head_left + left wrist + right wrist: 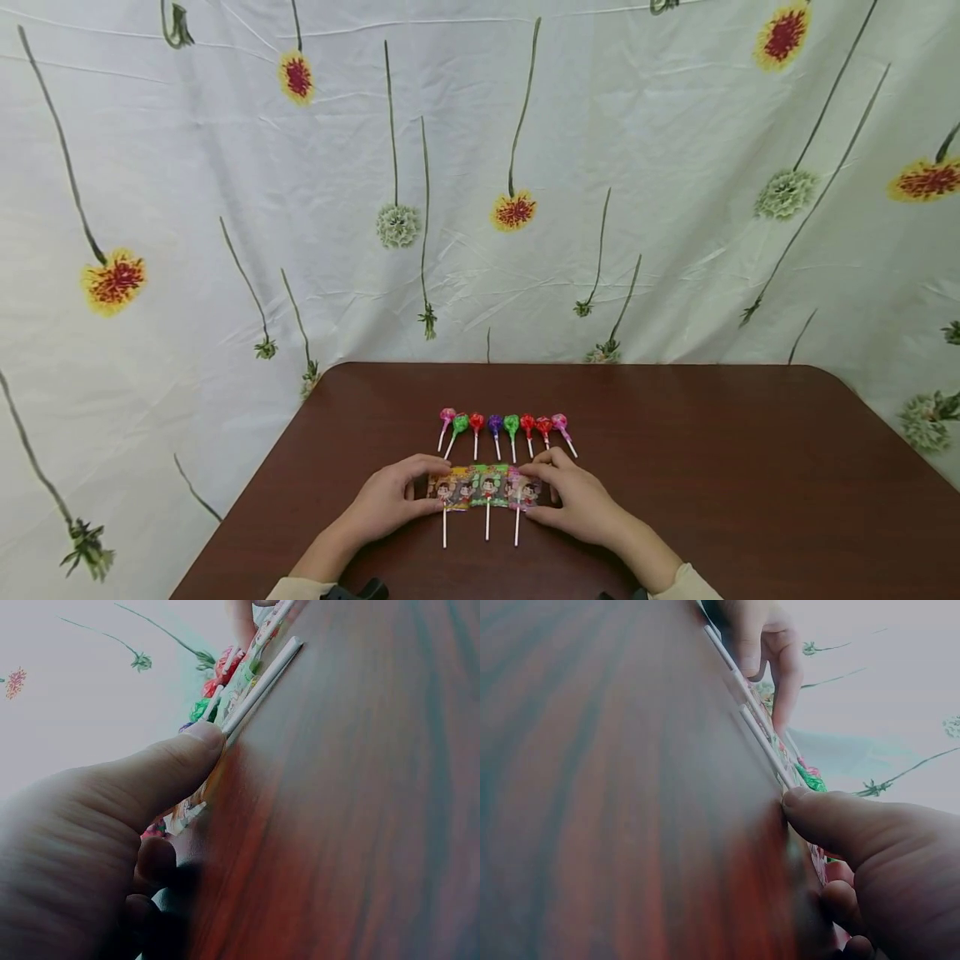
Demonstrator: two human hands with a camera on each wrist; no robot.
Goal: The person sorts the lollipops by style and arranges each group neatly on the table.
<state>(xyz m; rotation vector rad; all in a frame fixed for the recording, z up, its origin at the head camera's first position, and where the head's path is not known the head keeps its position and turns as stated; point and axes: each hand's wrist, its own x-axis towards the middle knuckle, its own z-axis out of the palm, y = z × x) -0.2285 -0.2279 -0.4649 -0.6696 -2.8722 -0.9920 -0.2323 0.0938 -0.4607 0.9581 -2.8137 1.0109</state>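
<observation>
Three flat-wrapped lollipops lie side by side with white sticks toward the person: an orange one (453, 490), a green one (489, 482) and a pink one (523, 490). My left hand (386, 498) holds the orange wrapper's left side, thumb at the lower edge by the stick (262, 686) and forefinger at the upper edge. From the other side, my right hand (581, 498) grips the pink wrapper the same way, thumb beside its stick (767, 746). The green wrapper sits between both hands, its neighbours right against it.
Behind the wrappers, a row of several round lollipops, such as a purple one (495, 423) and a pink one (559, 422), lies on the dark brown table (712, 475). A white flowered cloth (465, 275) hangs at the table's far edge.
</observation>
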